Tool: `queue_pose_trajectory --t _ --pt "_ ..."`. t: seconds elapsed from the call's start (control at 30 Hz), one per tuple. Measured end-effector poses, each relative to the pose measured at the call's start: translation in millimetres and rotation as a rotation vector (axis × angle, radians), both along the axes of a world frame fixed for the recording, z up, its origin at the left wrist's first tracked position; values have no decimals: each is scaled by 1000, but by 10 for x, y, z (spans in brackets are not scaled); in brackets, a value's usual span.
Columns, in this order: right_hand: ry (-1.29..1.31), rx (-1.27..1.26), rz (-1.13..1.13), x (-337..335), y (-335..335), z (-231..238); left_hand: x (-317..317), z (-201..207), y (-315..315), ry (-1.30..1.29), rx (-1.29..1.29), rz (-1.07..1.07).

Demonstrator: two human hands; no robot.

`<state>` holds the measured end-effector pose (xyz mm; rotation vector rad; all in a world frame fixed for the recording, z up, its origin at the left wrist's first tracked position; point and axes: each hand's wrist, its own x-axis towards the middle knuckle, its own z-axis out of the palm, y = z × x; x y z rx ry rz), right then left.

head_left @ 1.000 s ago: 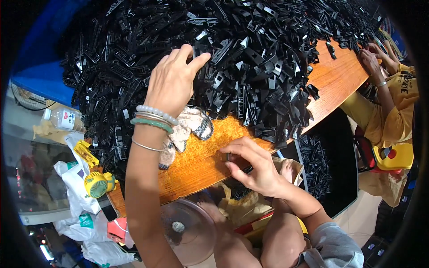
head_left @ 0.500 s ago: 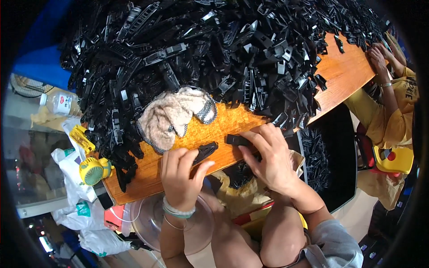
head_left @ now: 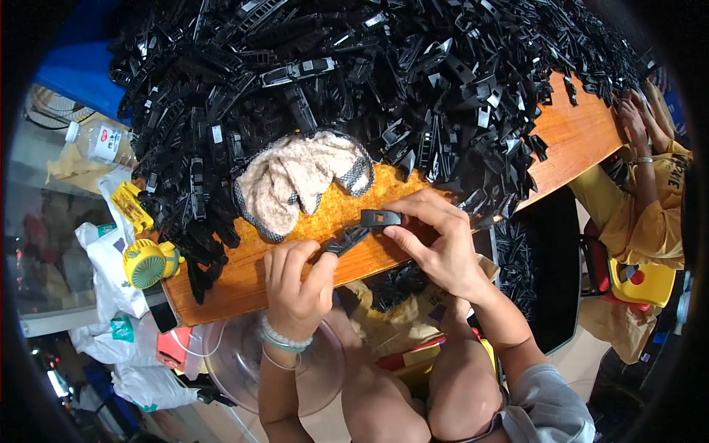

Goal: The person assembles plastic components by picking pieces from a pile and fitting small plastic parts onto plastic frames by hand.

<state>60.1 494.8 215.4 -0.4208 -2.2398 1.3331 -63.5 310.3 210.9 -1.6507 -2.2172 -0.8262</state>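
Over the near edge of the orange wooden table (head_left: 235, 286), my left hand (head_left: 299, 284) pinches a slim black plastic part (head_left: 350, 239) between thumb and fingers. My right hand (head_left: 443, 240) grips a black plastic piece (head_left: 378, 218) with a small square opening in its top face. The two parts meet end to end between my hands, at a slight angle; whether they are joined I cannot tell. Just beyond them lies a crumpled beige cloth (head_left: 292, 176) with a dark checked edge.
A heap of black plastic parts (head_left: 303, 70) covers the far tabletop. At left are a small yellow fan (head_left: 145, 266), a bottle (head_left: 103, 142) and white bags (head_left: 111, 277). Below stands a clear basin (head_left: 221, 369). A black bin (head_left: 550, 273) holds parts at right, near another person's hands (head_left: 634, 118).
My hands have come together, and the two black parts, apart before, now touch. The right-hand piece has turned to show its square opening. The whole view has shifted slightly.
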Motion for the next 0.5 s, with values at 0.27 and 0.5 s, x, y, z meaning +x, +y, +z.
queue_pose_trajectory --t 0.27,0.5 --pt "-11 31 89 13 41 24 16 36 22 -467 81 92" --pt "-67 51 250 43 148 75 -44 61 -12 -512 34 67"
